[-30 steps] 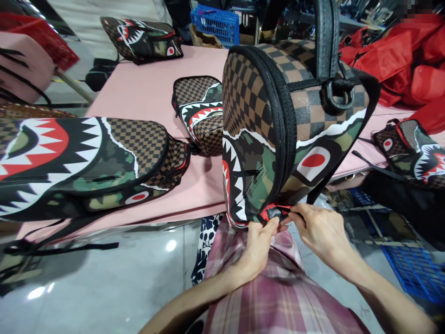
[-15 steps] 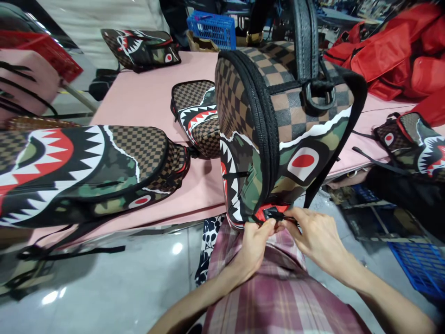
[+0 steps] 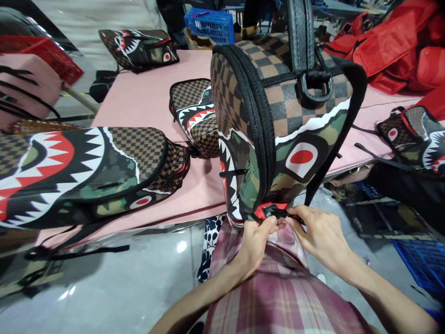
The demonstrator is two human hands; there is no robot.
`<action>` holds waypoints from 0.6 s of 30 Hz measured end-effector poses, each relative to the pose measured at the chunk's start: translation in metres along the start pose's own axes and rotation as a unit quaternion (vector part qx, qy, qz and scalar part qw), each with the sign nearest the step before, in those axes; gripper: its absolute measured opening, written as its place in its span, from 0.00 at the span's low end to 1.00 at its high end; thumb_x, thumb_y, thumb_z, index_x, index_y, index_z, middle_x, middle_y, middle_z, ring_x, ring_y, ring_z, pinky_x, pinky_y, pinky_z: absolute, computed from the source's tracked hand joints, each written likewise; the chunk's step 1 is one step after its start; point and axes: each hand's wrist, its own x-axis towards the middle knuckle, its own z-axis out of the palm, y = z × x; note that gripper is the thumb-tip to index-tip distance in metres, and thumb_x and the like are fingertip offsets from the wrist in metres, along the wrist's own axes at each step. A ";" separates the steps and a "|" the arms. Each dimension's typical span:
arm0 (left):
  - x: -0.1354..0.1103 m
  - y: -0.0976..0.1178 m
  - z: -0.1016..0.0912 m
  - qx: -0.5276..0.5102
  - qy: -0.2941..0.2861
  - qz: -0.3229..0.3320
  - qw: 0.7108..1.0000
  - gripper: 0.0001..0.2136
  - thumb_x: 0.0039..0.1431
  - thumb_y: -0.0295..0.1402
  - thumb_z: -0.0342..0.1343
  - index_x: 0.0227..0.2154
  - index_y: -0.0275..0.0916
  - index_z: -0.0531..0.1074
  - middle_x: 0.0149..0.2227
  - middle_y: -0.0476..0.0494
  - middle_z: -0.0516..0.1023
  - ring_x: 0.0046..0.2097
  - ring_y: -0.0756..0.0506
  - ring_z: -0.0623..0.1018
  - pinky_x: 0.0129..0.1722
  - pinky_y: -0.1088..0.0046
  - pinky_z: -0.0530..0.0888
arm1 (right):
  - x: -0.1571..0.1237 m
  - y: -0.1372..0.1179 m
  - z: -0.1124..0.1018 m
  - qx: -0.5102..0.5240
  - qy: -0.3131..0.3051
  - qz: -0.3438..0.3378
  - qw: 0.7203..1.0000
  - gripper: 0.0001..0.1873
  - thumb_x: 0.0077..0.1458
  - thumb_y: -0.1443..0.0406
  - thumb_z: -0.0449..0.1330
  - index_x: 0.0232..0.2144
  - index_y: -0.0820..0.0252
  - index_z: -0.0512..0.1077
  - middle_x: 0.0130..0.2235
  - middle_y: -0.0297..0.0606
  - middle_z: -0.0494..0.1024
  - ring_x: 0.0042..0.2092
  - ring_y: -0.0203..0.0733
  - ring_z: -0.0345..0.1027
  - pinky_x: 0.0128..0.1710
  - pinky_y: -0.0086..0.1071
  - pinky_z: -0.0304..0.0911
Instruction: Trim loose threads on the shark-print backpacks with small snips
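Upright at the table edge, against the plaid clothing, stands a checkered and camouflage backpack (image 3: 285, 116) with a shark-eye print and a black top handle (image 3: 301, 41). Near its bottom, red lining (image 3: 273, 208) shows at the end of the black zipper (image 3: 259, 120). My left hand (image 3: 255, 239) is closed on the backpack's lower edge there, thumb and fingers pinching. Just to the right, my right hand (image 3: 318, 229) pinches a small black piece, which looks like a strap or zipper end. The fingertips cover part of it, so its exact kind is unclear.
On the pink table (image 3: 139, 93) lie more shark-print bags: a large backpack (image 3: 86, 176) at left, a smaller bag (image 3: 196, 116) behind mine, another bag (image 3: 139, 48) at the back. Red bags (image 3: 392, 51) are piled at right. A blue crate (image 3: 210, 25) stands beyond the table.
The backpack has shifted slightly left and up in view. My right hand has moved a little to the right with the black piece; my left hand keeps its pinch.
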 end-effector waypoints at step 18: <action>0.000 0.004 0.002 -0.003 0.020 0.011 1.000 0.09 0.42 0.33 0.64 0.25 0.33 0.71 0.22 0.50 0.72 0.26 0.52 0.72 0.33 0.73 0.71 | 0.006 -0.007 0.005 0.006 -0.020 -0.005 1.000 0.12 0.58 0.62 0.50 0.37 0.57 0.71 0.31 0.35 0.78 0.30 0.39 0.72 0.26 0.29 0.54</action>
